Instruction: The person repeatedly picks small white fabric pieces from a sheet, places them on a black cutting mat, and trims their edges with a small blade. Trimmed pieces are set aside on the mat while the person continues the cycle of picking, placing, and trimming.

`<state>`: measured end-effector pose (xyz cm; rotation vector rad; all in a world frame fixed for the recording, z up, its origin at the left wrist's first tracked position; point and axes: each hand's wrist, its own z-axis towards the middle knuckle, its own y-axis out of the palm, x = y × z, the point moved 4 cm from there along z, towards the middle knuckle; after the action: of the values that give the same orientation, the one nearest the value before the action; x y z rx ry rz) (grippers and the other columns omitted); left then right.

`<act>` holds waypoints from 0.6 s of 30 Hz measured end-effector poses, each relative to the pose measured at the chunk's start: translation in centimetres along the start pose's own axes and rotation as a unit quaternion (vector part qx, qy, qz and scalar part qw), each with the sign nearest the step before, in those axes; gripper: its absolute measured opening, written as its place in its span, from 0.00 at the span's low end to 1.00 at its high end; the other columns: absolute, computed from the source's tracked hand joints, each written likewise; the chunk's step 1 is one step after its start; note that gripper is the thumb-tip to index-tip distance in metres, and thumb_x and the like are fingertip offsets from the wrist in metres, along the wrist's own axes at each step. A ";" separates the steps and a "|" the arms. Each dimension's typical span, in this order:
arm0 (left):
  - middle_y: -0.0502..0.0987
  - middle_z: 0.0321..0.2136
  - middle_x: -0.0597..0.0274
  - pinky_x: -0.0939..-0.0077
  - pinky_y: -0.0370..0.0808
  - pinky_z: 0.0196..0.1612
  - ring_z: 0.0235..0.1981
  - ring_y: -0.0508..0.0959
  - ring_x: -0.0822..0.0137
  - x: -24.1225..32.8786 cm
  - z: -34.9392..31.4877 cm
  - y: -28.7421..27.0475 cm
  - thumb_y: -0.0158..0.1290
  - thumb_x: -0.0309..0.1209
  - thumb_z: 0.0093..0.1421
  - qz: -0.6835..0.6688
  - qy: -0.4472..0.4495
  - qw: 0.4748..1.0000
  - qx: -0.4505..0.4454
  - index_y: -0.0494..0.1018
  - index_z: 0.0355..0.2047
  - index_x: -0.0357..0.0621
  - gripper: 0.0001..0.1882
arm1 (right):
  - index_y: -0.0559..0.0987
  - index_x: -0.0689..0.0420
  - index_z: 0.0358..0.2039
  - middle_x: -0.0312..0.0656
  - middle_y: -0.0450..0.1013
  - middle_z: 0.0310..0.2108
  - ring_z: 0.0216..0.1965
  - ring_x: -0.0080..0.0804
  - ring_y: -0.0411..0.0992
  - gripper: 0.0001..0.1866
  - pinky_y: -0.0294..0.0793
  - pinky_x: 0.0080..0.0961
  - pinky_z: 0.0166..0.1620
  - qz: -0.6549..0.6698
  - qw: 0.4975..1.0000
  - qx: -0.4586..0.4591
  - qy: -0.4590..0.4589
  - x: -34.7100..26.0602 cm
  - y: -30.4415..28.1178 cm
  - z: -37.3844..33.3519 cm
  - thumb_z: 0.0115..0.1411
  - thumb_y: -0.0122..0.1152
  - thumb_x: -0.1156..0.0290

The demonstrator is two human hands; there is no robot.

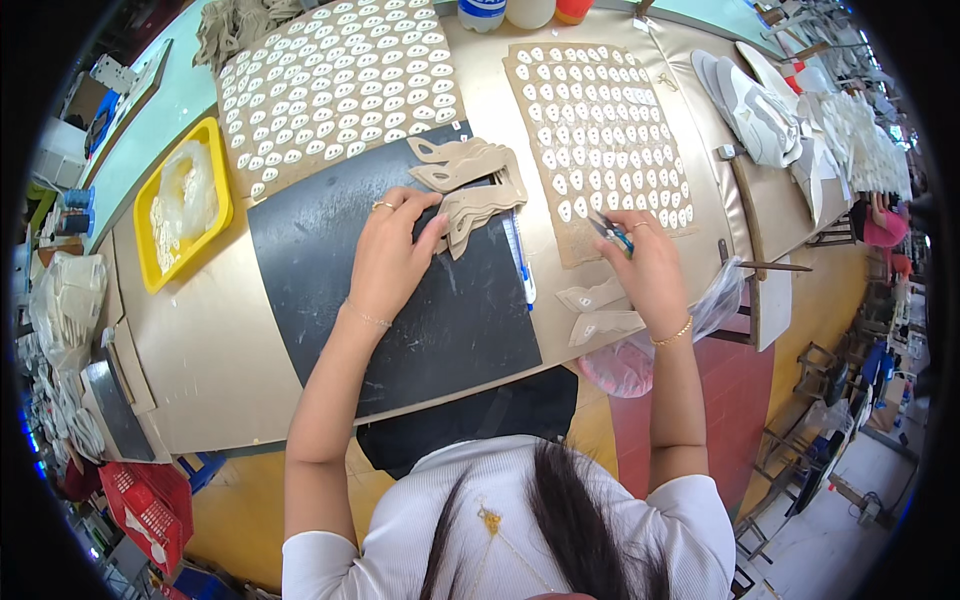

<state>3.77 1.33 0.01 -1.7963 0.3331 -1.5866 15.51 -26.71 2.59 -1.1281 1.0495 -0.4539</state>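
My left hand (392,240) is over the black mat (400,320), its thumb and forefinger closed at the left edge of a pile of beige cut pieces (482,208). The pieces are flat, with curved outlines and eye-shaped openings, stacked unevenly. My right hand (645,255) is closed round small snips (617,236) with dark pointed blades and blue-green handles. The blades point up and left over the lower edge of a brown sheet (548,150) bearing rows of small white oval pieces. Two loose beige pieces (604,326) lie just below the right hand.
A blue-and-white pen (521,262) lies along the mat's right edge. At the far left is a larger sheet (345,80) of white ovals. A yellow tray (150,262) holds a plastic bag and white bits. White shoe-upper parts (755,115) lie at right, near a wooden bar (745,200).
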 end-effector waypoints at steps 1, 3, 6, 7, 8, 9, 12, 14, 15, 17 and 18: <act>0.77 0.45 0.53 0.60 0.71 0.53 0.48 0.76 0.50 0.1 0.4 0.2 0.61 0.33 0.62 0.009 0.000 1.000 -0.004 0.79 0.48 0.39 0.16 | 0.83 0.54 0.48 0.43 0.74 0.38 0.36 0.42 0.77 0.17 0.77 0.34 0.39 -0.024 1.000 0.001 0.001 -0.7 0.0 0.3 0.58 0.70 0.67; 0.77 0.44 0.54 0.59 0.71 0.52 0.47 0.76 0.50 0.5 0.9 0.4 0.61 0.32 0.61 0.030 0.027 0.999 0.014 0.78 0.47 0.39 0.16 | 0.85 0.55 0.42 0.40 0.73 0.35 0.32 0.40 0.77 0.13 0.76 0.35 0.37 -0.056 0.998 0.003 -0.002 -1.2 0.1 0.9 0.57 0.70 0.66; 0.76 0.42 0.54 0.58 0.71 0.50 0.44 0.76 0.51 1.8 0.6 0.8 0.61 0.31 0.60 0.069 0.112 0.989 0.067 0.78 0.43 0.39 0.13 | 0.86 0.56 0.39 0.39 0.72 0.34 0.29 0.40 0.77 0.11 0.76 0.36 0.35 -0.082 0.997 -0.005 -0.014 -1.3 0.5 1.7 0.57 0.70 0.66; 0.76 0.42 0.54 0.57 0.71 0.49 0.44 0.76 0.51 2.6 0.2 1.1 0.61 0.30 0.60 0.084 0.146 0.983 0.078 0.78 0.42 0.39 0.12 | 0.86 0.56 0.38 0.40 0.72 0.34 0.29 0.41 0.77 0.11 0.76 0.37 0.34 -0.091 0.996 -0.017 -0.017 -1.4 0.8 1.9 0.57 0.70 0.66; 0.76 0.42 0.54 0.57 0.71 0.48 0.43 0.76 0.52 3.6 -0.3 1.6 0.60 0.29 0.59 0.100 0.179 0.975 0.088 0.78 0.41 0.39 0.10 | 0.86 0.56 0.37 0.40 0.72 0.34 0.28 0.41 0.77 0.10 0.76 0.37 0.34 -0.100 0.994 -0.029 -0.019 -1.4 1.0 2.0 0.57 0.69 0.65; 0.77 0.41 0.54 0.59 0.73 0.48 0.45 0.77 0.52 4.9 -0.8 2.3 0.62 0.25 0.56 0.086 0.219 0.970 0.062 0.79 0.39 0.40 0.10 | 0.86 0.56 0.37 0.40 0.73 0.34 0.28 0.42 0.77 0.10 0.76 0.38 0.33 -0.110 0.993 -0.034 -0.028 -1.6 1.1 2.2 0.57 0.69 0.65; 0.76 0.45 0.52 0.60 0.73 0.52 0.49 0.76 0.53 7.3 -2.3 7.1 0.63 0.30 0.53 0.108 0.341 0.932 -0.061 0.77 0.39 0.39 0.14 | 0.86 0.56 0.34 0.40 0.73 0.34 0.27 0.43 0.77 0.08 0.76 0.39 0.32 -0.136 0.988 -0.052 -0.051 -1.9 1.5 2.5 0.58 0.68 0.66; 0.75 0.47 0.51 0.58 0.70 0.57 0.53 0.74 0.53 7.9 -2.4 9.7 0.64 0.33 0.52 0.139 0.351 0.923 -0.077 0.76 0.42 0.34 0.20 | 0.85 0.56 0.32 0.39 0.73 0.34 0.26 0.44 0.78 0.07 0.76 0.40 0.32 -0.153 0.985 -0.059 -0.061 -2.5 1.5 2.8 0.58 0.68 0.67; 0.75 0.48 0.50 0.58 0.69 0.59 0.55 0.74 0.53 8.1 -2.4 10.5 0.64 0.35 0.52 0.142 0.346 0.924 -0.082 0.76 0.44 0.33 0.22 | 0.85 0.56 0.31 0.40 0.73 0.34 0.26 0.44 0.78 0.06 0.76 0.40 0.32 -0.151 0.984 -0.060 -0.074 -2.7 1.4 3.0 0.57 0.67 0.68; 0.75 0.49 0.49 0.58 0.68 0.61 0.56 0.73 0.52 8.0 -2.3 11.5 0.64 0.35 0.52 0.160 0.345 0.922 -0.068 0.76 0.45 0.33 0.23 | 0.84 0.56 0.28 0.40 0.73 0.33 0.26 0.44 0.78 0.05 0.76 0.39 0.31 -0.147 0.982 -0.061 -0.101 -3.3 1.2 3.3 0.57 0.66 0.70; 0.75 0.49 0.48 0.58 0.67 0.63 0.57 0.73 0.52 7.9 -2.2 11.9 0.64 0.36 0.53 0.168 0.344 0.922 -0.061 0.76 0.46 0.32 0.24 | 0.84 0.56 0.30 0.39 0.73 0.33 0.26 0.43 0.78 0.05 0.76 0.39 0.31 -0.166 0.978 -0.072 -0.102 -3.2 1.4 3.4 0.56 0.67 0.70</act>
<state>6.42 -12.79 -1.66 -1.1142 1.0261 -1.9168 16.62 -21.93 2.94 -1.4572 0.7247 -0.5178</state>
